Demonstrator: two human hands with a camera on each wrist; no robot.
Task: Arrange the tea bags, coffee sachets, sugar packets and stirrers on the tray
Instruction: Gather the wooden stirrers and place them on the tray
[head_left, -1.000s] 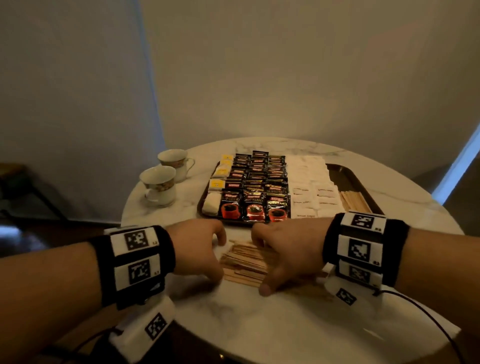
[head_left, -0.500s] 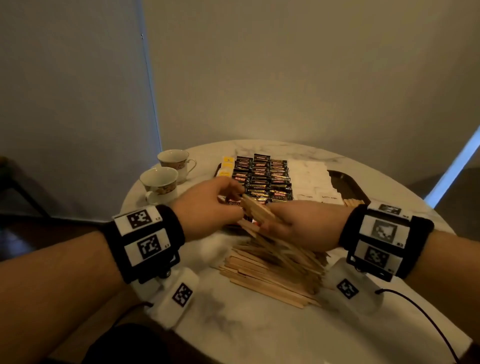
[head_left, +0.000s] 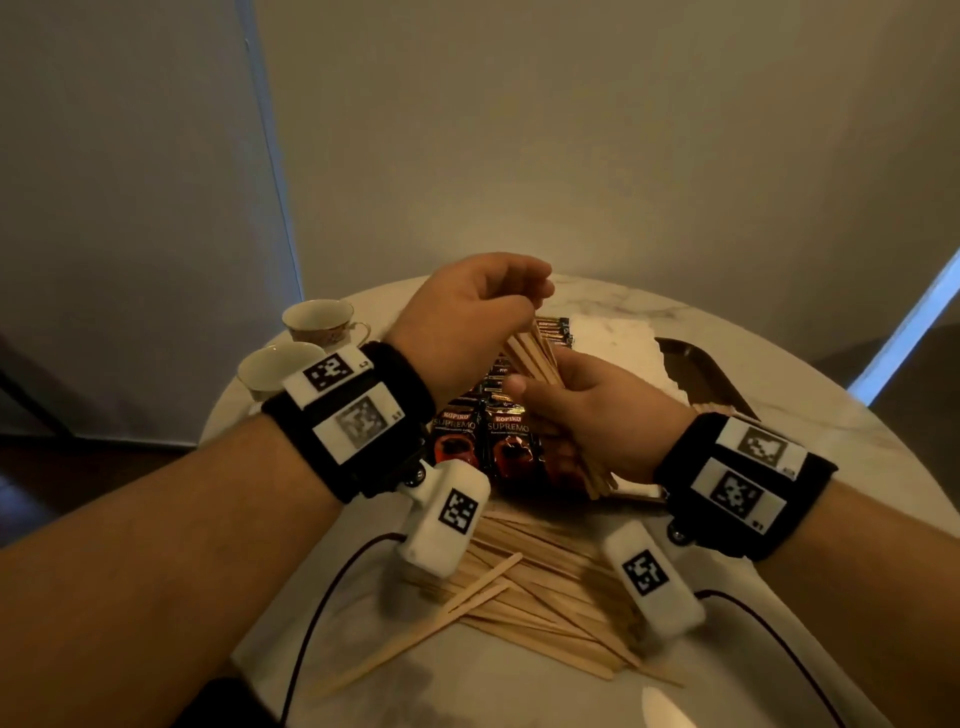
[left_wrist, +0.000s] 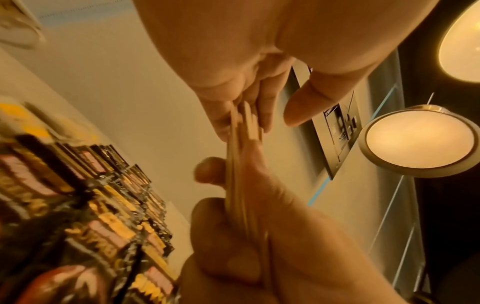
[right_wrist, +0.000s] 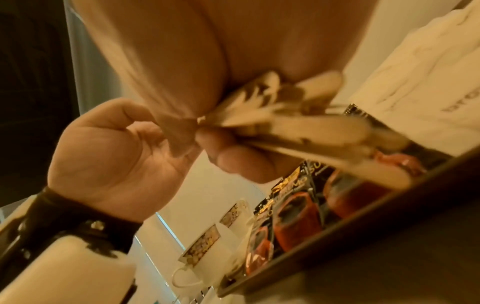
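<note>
Wooden stirrers (head_left: 535, 358) loose on table (head_left: 857, 452), head view only

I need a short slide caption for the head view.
Both hands, left hand and right hand, square a stirrer bundle above the tray.

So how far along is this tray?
Coffee sachets and white packets already sit in rows on the tray. The right hand grips a bundle of stirrers; the left hand touches its top. A pile remains on the table.
</note>
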